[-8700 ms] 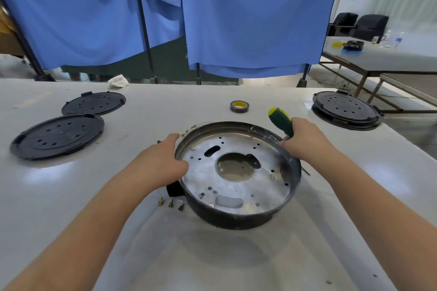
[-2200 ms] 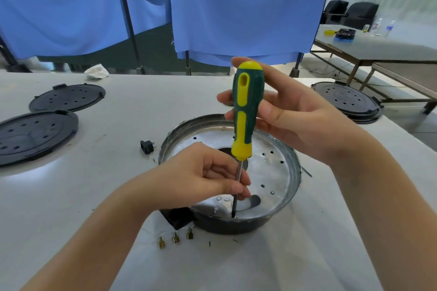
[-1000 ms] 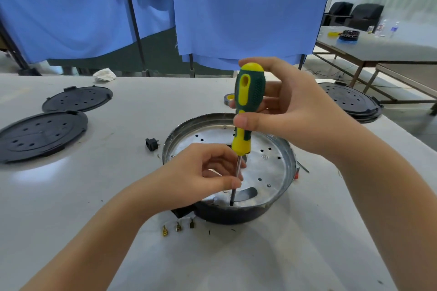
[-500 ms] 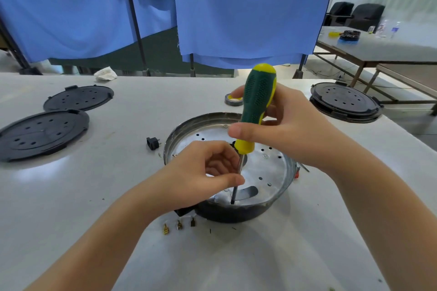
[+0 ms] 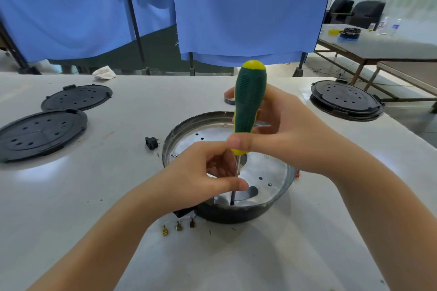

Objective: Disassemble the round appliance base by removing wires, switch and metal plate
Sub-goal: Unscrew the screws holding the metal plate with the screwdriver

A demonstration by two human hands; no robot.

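The round appliance base (image 5: 267, 211) sits mid-table, black outside, with a silver metal plate (image 5: 269, 170) inside it. A green and yellow screwdriver (image 5: 248, 106) stands nearly upright, its tip down at the plate's near edge. My right hand (image 5: 286, 137) grips the handle. My left hand (image 5: 201, 175) pinches the metal shaft just above the plate. A small black switch (image 5: 151, 143) lies on the table left of the base. Three brass terminals (image 5: 177, 227) lie in front of the base.
Two black perforated discs (image 5: 42, 134) (image 5: 76, 97) lie at the left. A stack of black discs (image 5: 346, 99) sits at the far right. A tape roll (image 5: 229, 99) peeks out behind my right hand. Blue curtains hang behind the table; another table stands at the right.
Over the last second the screwdriver handle has turned in my right hand, from yellow stripe to green side facing me. My left hand keeps pinching the shaft. The base has stayed put.
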